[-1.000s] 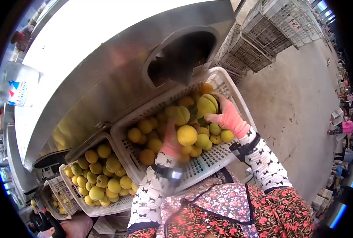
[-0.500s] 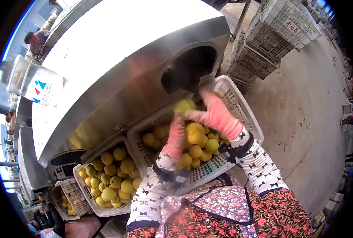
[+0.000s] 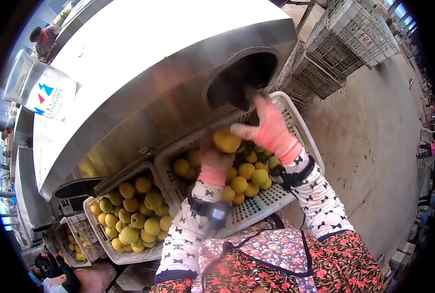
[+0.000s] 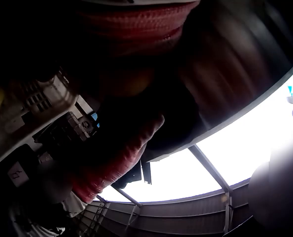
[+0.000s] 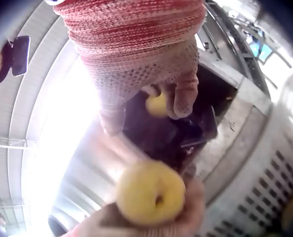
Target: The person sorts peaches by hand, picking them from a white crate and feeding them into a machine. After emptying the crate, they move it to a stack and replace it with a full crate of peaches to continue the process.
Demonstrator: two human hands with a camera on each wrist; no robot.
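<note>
In the head view my gloved left hand (image 3: 215,158) holds a yellow peach (image 3: 226,140) above a white plastic crate (image 3: 303,127) of peaches. The right wrist view shows that peach (image 5: 151,192) with its stem hollow facing the camera. My right hand (image 3: 275,132), in a pink-cuffed glove, reaches toward a dark oval opening (image 3: 244,73) in the metal machine; its thumb and fingers are spread apart. Beyond these fingers a small yellow fruit (image 5: 157,104) shows against the dark opening, partly hidden by them. The left wrist view is mostly dark, with a reddish glove (image 4: 112,163) visible.
A second crate of peaches (image 3: 134,215) stands to the left. The machine's metal side (image 3: 144,102) curves along the crates' far edge. Stacked crates (image 3: 334,44) rise at the upper right, beside concrete floor (image 3: 369,132). A clear plastic container (image 3: 41,88) sits at the left.
A greenish peach held by my right hand a second ago has left its grasp. The right hand has moved up toward the opening. My left hand now holds a yellow peach raised over the crate.
</note>
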